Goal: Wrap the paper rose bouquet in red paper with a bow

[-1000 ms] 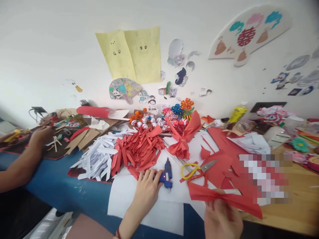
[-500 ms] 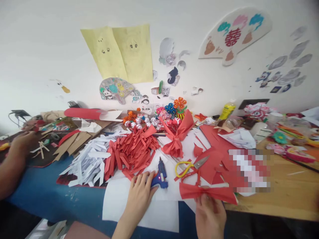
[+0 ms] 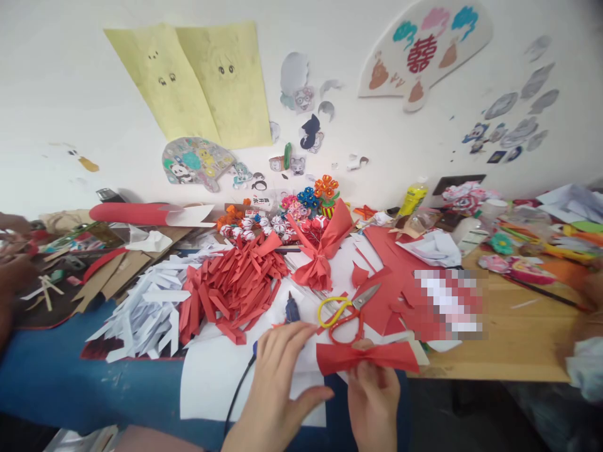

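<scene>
In my right hand [image 3: 374, 390] a red paper bow [image 3: 393, 356] is pinched at its gathered middle, above the table's front edge. My left hand [image 3: 282, 376] is to the left of the bow, thumb and fingers apart, with nothing between them. Behind its fingers lies a blue glue gun [image 3: 292, 307], mostly hidden, its nozzle pointing away and its black cord trailing toward me. Just beyond the bow rest scissors [image 3: 348, 311] with one yellow and one red handle. Under the left hand is a white paper sheet [image 3: 207, 389].
Piles of red paper strips [image 3: 230, 282] and white paper strips [image 3: 146, 314] lie left. A wrapped red bouquet [image 3: 320, 251] stands behind. Red paper sheets [image 3: 386, 301] are to the right. Other people's arms show at the left [image 3: 9, 270] and right [image 3: 591, 320] edges.
My left hand has let go of the glue gun and moved right, toward the bow. My right hand still holds the bow. The view has shifted, and an arm now appears at the right edge.
</scene>
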Demonstrator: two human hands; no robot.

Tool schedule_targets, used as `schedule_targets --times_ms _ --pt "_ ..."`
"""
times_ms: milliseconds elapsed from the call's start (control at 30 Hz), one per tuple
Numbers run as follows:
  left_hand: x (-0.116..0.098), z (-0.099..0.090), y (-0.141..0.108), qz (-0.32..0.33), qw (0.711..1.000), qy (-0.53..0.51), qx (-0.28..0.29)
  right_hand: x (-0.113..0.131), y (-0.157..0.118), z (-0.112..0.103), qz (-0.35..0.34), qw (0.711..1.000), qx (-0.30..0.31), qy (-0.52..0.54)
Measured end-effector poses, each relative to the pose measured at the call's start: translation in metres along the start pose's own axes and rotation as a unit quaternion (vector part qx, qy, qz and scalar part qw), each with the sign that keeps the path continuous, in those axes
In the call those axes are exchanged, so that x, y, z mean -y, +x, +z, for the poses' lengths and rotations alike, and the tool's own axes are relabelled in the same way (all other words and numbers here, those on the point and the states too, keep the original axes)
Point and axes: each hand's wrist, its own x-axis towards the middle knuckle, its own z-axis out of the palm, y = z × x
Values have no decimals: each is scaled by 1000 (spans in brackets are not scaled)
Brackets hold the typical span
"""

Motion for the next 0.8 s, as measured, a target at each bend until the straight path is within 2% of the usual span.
schedule_targets --times_ms 100,200,333,500,800 --pt "-22 2 14 23 998 -58 -13 1 -6 1 7 1000 20 8" --pt "-29 13 21 18 997 -73 -23 2 -10 0 19 999 35 12" --pt "-31 21 22 -17 993 -116 -20 3 -12 1 20 999 42 14" --pt "-31 20 23 -39 983 -173 -41 0 -13 6 19 999 34 8" --pt "-25 19 18 -31 983 -165 -78 1 -16 12 11 998 52 -24"
